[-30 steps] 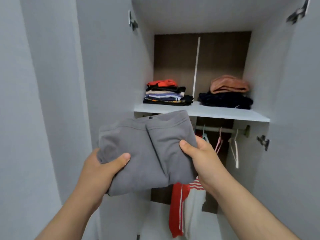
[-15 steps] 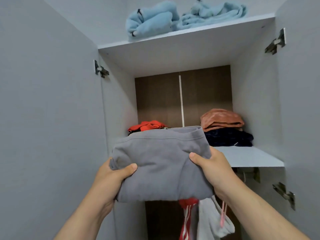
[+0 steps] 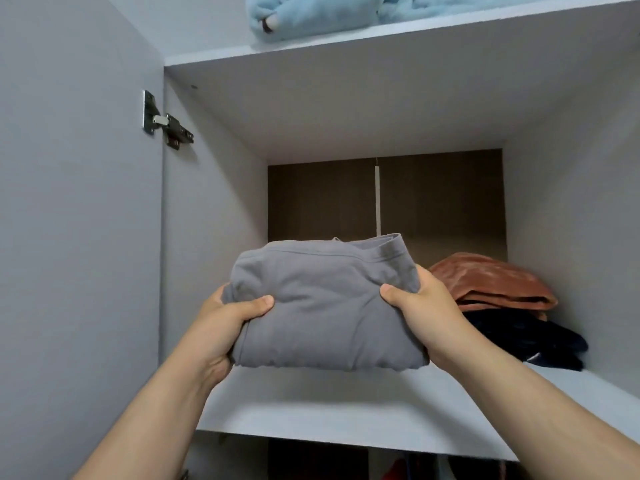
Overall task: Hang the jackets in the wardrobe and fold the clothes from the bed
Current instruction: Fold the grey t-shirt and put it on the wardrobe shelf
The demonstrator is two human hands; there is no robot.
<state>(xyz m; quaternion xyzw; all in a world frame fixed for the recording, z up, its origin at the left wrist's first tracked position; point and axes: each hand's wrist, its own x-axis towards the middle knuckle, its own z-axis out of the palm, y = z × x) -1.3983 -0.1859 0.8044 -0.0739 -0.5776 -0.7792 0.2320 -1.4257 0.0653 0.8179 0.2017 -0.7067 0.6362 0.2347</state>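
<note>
Folded grey garment (image 3: 325, 303) is seen in the head view, the only view given, held up at the level of the middle shelf (image 3: 346, 407) of the wardrobe (image 3: 214, 202). It is clamped at both ends: the left hand (image 3: 225, 323) is closed on its left edge, thumb laid over the top and fingers hidden beneath, and the right hand (image 3: 426, 313) is closed on its right edge in the same way. The bundle is carried above the front part of the shelf; whether its underside touches the board cannot be told.

The step in hand is judged to be the stowing of a folded piece, the folding of this one being done. The next move is judged to call for the bundle to be pushed deeper over the left part of the shelf, lowered flat, and released with both hands drawn out sideways so that the folds are not dragged open. What lies behind the bundle on that side is hidden by it.

The garment is a thick, soft, mid-grey knit, folded into a plump rectangle with a ribbed band along its far top edge and light creases across the face. To its right, just beside the right hand, a rust-coloured folded piece (image 3: 491, 282) is stacked on dark clothes (image 3: 530, 341). Pale blue fleece (image 3: 311, 15) lies on the top shelf (image 3: 381, 43).
</note>
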